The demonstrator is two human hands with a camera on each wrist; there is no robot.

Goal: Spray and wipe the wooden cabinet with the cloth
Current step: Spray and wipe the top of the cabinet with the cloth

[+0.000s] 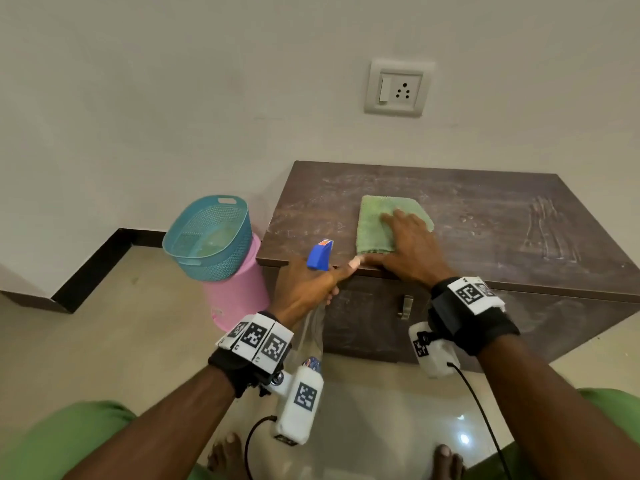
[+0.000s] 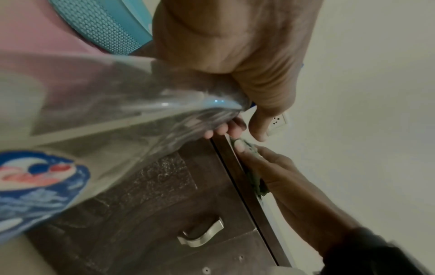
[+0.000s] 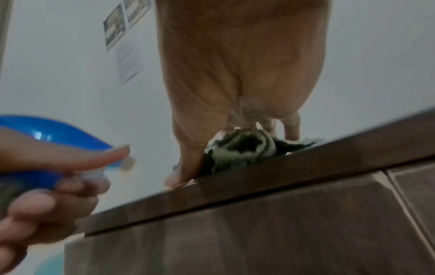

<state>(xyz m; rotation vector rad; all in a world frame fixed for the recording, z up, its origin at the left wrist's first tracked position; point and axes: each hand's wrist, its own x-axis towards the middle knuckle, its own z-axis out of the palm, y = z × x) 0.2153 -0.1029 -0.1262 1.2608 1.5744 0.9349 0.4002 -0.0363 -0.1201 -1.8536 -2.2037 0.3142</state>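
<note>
One wooden cabinet [image 1: 485, 216] stands by the wall, with one metal handle [image 1: 406, 306] on its front. On top lies one green cloth [image 1: 377, 223]. There is one spray bottle [image 1: 320, 259], clear with a blue head. Two hands show: one left hand [image 1: 304, 289] and one right hand [image 1: 412, 251]. Beside the cabinet are one teal basket [image 1: 211, 237] and one pink bin [image 1: 239, 292] beneath it. The wall carries one switch-and-socket plate [image 1: 396, 88]. Two bare feet [image 1: 227, 455] show at the bottom edge. In the blurred right wrist view, perhaps three papers [image 3: 122, 37] hang on a far wall.
</note>
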